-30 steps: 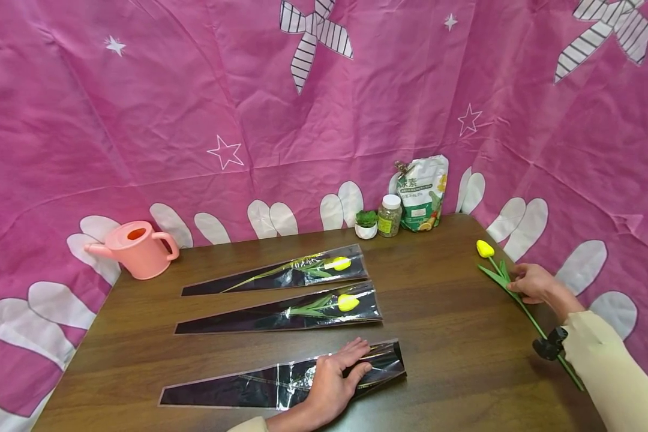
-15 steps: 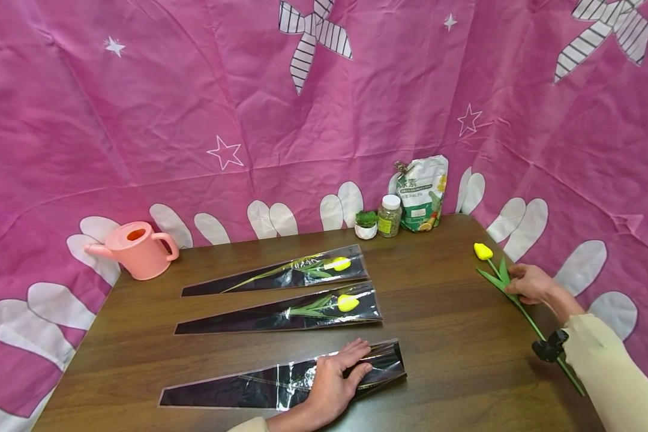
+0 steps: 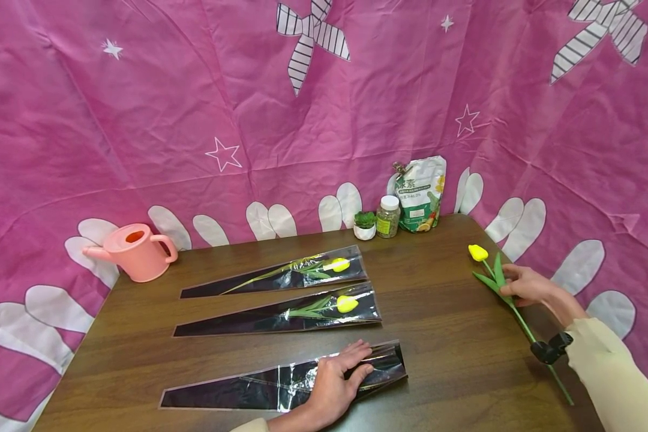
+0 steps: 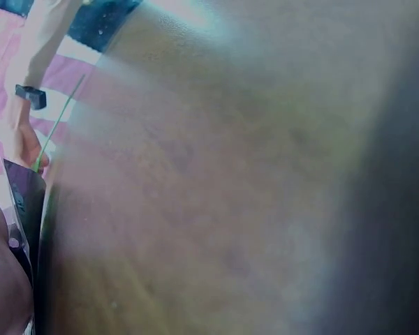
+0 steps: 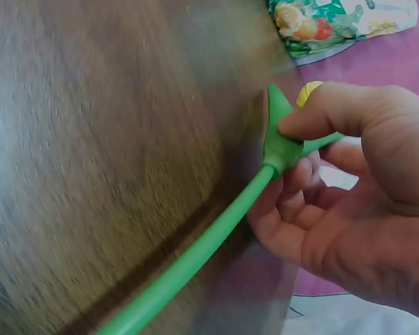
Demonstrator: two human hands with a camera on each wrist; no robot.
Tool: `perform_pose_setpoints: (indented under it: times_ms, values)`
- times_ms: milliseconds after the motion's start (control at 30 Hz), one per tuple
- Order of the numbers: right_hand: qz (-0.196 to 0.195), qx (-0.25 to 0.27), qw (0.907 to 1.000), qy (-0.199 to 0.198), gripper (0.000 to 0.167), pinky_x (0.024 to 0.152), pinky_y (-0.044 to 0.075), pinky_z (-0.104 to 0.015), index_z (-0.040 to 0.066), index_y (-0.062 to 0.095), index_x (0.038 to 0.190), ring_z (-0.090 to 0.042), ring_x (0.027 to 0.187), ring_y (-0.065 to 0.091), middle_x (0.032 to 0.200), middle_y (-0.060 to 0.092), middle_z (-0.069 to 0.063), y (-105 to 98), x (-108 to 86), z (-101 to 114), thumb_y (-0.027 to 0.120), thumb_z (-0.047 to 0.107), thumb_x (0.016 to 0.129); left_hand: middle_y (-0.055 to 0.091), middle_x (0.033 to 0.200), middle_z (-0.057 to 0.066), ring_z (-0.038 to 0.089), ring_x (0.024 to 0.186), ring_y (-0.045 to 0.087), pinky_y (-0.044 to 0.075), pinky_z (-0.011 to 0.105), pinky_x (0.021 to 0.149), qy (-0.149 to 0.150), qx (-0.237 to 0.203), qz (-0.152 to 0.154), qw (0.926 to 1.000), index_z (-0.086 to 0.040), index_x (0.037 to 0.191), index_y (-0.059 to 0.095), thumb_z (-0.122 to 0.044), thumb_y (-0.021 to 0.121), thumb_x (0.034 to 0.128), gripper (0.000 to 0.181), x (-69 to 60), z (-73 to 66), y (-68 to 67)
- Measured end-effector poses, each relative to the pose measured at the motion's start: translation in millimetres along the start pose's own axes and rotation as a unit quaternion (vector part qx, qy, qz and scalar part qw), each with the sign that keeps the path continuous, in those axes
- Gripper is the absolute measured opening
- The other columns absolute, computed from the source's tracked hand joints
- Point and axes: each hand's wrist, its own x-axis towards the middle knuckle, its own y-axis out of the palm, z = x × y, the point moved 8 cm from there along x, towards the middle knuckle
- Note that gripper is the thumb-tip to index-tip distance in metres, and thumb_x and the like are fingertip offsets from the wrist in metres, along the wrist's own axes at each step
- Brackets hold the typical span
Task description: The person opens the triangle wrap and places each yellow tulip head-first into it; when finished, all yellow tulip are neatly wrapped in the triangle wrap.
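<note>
At the table's right edge my right hand (image 3: 531,287) pinches a yellow tulip (image 3: 477,252) by its leaves and upper stem. The right wrist view shows the thumb and curled fingers around the green stem (image 5: 195,255) where the leaves branch. My left hand (image 3: 335,381) lies with extended fingers on the nearest black flower sleeve (image 3: 227,390), a long tapered one with a shiny clear front. Part of that sleeve is hidden under the hand. Farther back lie two similar sleeves, the middle sleeve (image 3: 221,324) and the far sleeve (image 3: 210,290), each with a yellow tulip inside.
A pink watering can (image 3: 143,261) stands at the back left. Along the back edge are a small potted succulent (image 3: 365,225), a white-lidded jar (image 3: 387,219) and a white-green bag (image 3: 421,195). Pink cloth (image 3: 167,120) hangs behind the brown table (image 3: 437,342).
The tulip in my right hand has shifted slightly left, and its flower head has dipped a little toward me. My left hand stays on the nearest sleeve.
</note>
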Motion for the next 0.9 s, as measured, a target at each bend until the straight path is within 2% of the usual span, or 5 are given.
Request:
perform_pose_setpoints:
  times_ms: [267,400,533,733,900]
  values:
    - [0.033,0.134,0.9902,-0.02,0.065,0.082,0.052,-0.047,-0.012,0.025,0.146,-0.015,0.101,0.056,0.124,0.054,-0.02,16.7,-5.2,-0.6,0.062,0.003,0.094,0.072,0.111,0.014,0.028,0.108,0.068,0.052,0.046,0.091,-0.002,-0.005,0.001,1.0,-0.001,0.108,0.075,-0.004,0.081,0.0802,0.029,-1.4,-0.2,1.7]
    - [0.038,0.199,0.9778,-0.055,0.043,0.08,0.05,-0.044,0.018,0.053,0.135,-0.01,0.097,0.055,0.111,0.058,-0.002,22.7,-9.1,7.4,0.059,0.0,0.096,0.072,0.111,0.015,0.029,0.108,0.068,0.052,0.046,0.091,-0.004,-0.004,0.002,1.0,0.0,0.109,0.075,-0.004,0.081,0.0804,0.029,-0.4,-0.1,0.8]
    - [0.04,0.275,0.9555,-0.1,0.049,0.075,0.052,-0.04,0.037,0.06,0.119,-0.011,0.093,0.055,0.107,0.058,0.004,26.8,-14.5,16.1,0.052,-0.007,0.098,0.072,0.112,0.015,0.03,0.108,0.068,0.052,0.045,0.092,-0.005,-0.003,0.003,1.0,-0.001,0.109,0.075,-0.005,0.081,0.0807,0.03,1.3,0.5,1.1]
    - [0.042,0.38,0.9093,-0.164,0.049,0.076,0.055,-0.039,0.029,0.06,0.122,-0.011,0.094,0.061,0.115,0.062,0.007,32.9,-25.4,33.7,0.045,-0.012,0.099,0.072,0.111,0.015,0.03,0.107,0.068,0.052,0.046,0.092,0.001,-0.004,0.001,1.0,0.0,0.109,0.075,-0.004,0.081,0.0805,0.029,2.9,0.9,2.6]
    - [0.027,0.441,0.8793,-0.179,0.049,0.077,0.055,-0.04,0.026,0.06,0.122,-0.015,0.094,0.065,0.112,0.065,0.002,38.4,-32.4,45.1,0.044,-0.014,0.099,0.072,0.111,0.016,0.031,0.107,0.068,0.051,0.048,0.092,-0.002,-0.005,-0.001,1.0,0.0,0.109,0.075,-0.005,0.081,0.0809,0.029,2.9,1.3,3.2]
